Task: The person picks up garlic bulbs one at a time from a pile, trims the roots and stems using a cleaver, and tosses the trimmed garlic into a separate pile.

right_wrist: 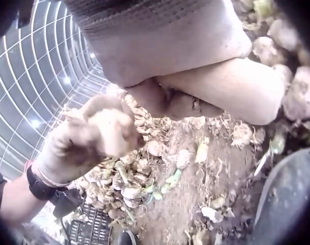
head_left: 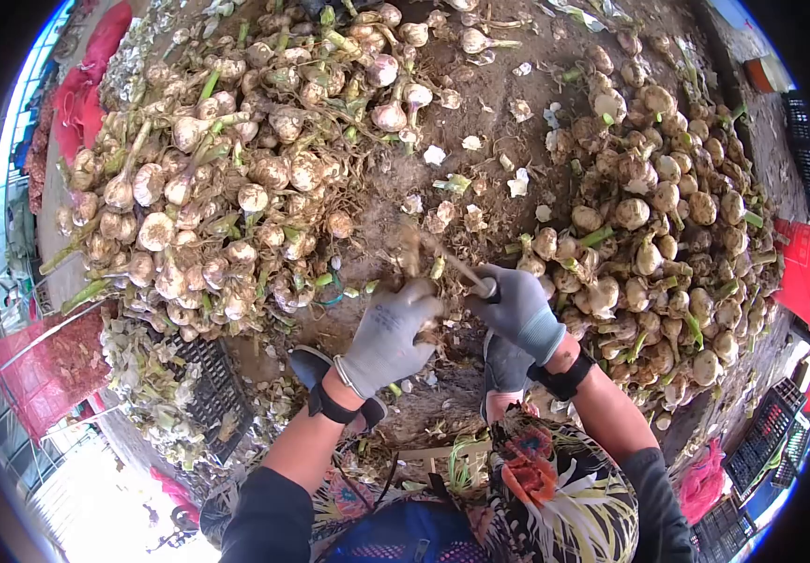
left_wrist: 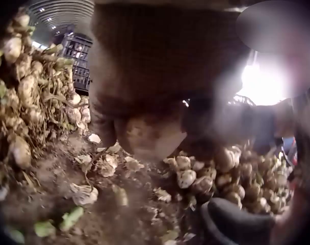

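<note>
Seen from above, your gloved left hand (head_left: 388, 340) is just below the center of the frame, and your gloved right hand (head_left: 517, 311) is beside it, to the right. The left fingers are curled around a bulb (right_wrist: 114, 131), seen most plainly in the right wrist view, at left of center; in the head view those fingertips are blurred. Your right fingers are closed around the dark end of a thin tool (head_left: 461, 267), which slants up and left toward the space above the left hand. Its far end is blurred, so whether it touches the bulb cannot be told.

A large heap (head_left: 236, 178) of garlic with stems and roots fills the upper left of the frame. A second heap (head_left: 667, 235), mostly with shorter stems, spreads over the right side. Between them is brown ground (head_left: 508, 122) with papery skins and pieces of green stem. Your shoes (head_left: 508, 364) show behind your hands. At lower left is a black crate (head_left: 210, 399), near a pink net bag (head_left: 48, 371); at the right edge is a red bag (head_left: 799, 272). In the left wrist view, a dim, blurred glove covers much of the upper half
</note>
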{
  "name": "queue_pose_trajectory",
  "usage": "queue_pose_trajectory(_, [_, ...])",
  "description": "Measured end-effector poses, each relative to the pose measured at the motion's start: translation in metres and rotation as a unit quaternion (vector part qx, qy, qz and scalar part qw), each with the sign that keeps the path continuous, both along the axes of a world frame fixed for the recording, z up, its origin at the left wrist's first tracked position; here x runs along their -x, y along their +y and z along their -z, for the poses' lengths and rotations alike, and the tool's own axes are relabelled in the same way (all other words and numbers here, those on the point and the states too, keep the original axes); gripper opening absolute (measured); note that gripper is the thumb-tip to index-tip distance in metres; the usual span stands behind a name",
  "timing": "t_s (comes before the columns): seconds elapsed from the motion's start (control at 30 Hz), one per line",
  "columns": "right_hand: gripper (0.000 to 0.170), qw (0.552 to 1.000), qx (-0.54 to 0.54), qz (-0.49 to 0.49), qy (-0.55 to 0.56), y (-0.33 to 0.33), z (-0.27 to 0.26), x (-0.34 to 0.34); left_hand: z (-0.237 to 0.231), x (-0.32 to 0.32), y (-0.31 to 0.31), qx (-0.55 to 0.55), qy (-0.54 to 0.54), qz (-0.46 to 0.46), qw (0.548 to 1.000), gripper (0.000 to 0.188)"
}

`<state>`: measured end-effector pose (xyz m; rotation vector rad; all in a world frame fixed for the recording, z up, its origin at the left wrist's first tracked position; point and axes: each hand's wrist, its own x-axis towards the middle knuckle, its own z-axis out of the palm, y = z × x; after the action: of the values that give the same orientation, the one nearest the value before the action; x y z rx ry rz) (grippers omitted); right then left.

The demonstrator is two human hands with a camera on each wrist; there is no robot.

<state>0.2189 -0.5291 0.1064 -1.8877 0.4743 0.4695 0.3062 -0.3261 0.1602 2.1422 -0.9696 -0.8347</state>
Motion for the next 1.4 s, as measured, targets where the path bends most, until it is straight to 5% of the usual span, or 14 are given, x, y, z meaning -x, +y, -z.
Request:
queue_pose_trajectory(0.07, [0.035, 0.997, -0.01, -0.048, -0.053, 0.003, -0.02, -0.012, -0.001, -0.002, 0.003, -0.032, -0.224, 0.145, 0.963, 0.022])
queue_pose_trajectory(0.23, [0.027, 0.991, 0.097, -0.07, 0.061, -0.015, 0.033, 0.022, -0.03, -0.017, -0.006, 0.003, -0.174, 0.142, 0.975, 0.028])
queue_pose_trajectory(0.27, [0.026, 0.996, -0.049, 0.04, 0.069, -0.006, 0.037, 0.032, -0.041, -0.009, -0.029, 0.038, -0.113, 0.067, 0.991, 0.038])
queue_pose_trajectory(0.3, [0.023, 0.925, -0.309, 0.211, 0.068, 0.01, 0.062, 0.049, -0.054, -0.012, -0.066, 0.191, -0.114, 0.067, 0.973, 0.054])
queue_pose_trajectory(0.33, [0.02, 0.76, -0.523, 0.38, 0.07, 0.027, 0.085, 0.065, -0.071, -0.003, -0.096, 0.218, -0.06, 0.022, 0.974, 0.058])
queue_pose_trajectory(0.43, [0.014, 0.969, -0.173, 0.17, -0.048, 0.001, 0.025, 0.026, -0.04, -0.03, -0.09, 0.141, -0.009, -0.143, 0.98, 0.065])
queue_pose_trajectory(0.5, [0.019, 0.959, -0.21, 0.189, 0.026, -0.013, 0.025, 0.02, 0.01, -0.06, -0.044, -0.1, -0.029, -0.275, 0.956, 0.069])
queue_pose_trajectory(0.6, [0.019, 0.957, -0.201, 0.199, 0.067, -0.017, 0.018, 0.014, 0.091, -0.091, 0.029, -0.348, -0.177, -0.182, 0.903, 0.064])
queue_pose_trajectory(0.67, [0.019, 0.928, -0.278, 0.231, 0.09, -0.016, 0.008, 0.01, 0.098, -0.092, 0.032, -0.337, -0.267, -0.115, 0.896, 0.061])
queue_pose_trajectory(0.77, [0.018, 0.924, -0.289, 0.25, 0.011, -0.01, 0.019, 0.012, 0.062, -0.074, 0.007, -0.189, -0.087, -0.235, 0.949, 0.05])
queue_pose_trajectory(0.9, [0.025, 0.887, -0.375, 0.262, 0.063, -0.008, -0.012, -0.016, 0.02, -0.029, -0.022, 0.043, -0.042, -0.117, 0.991, 0.058])
queue_pose_trajectory(1.03, [0.033, 0.874, -0.419, 0.245, 0.027, 0.006, -0.003, -0.024, 0.02, 0.007, -0.03, 0.118, 0.097, -0.257, 0.954, 0.069])
queue_pose_trajectory(1.1, [0.033, 0.879, -0.421, 0.223, -0.003, 0.009, -0.011, -0.023, 0.006, 0.008, -0.028, 0.159, 0.423, -0.361, 0.816, 0.062])
queue_pose_trajectory(1.4, [0.036, 0.993, -0.045, 0.029, -0.106, 0.011, -0.027, 0.006, 0.01, 0.022, -0.005, 0.137, 0.38, -0.364, 0.839, 0.058])
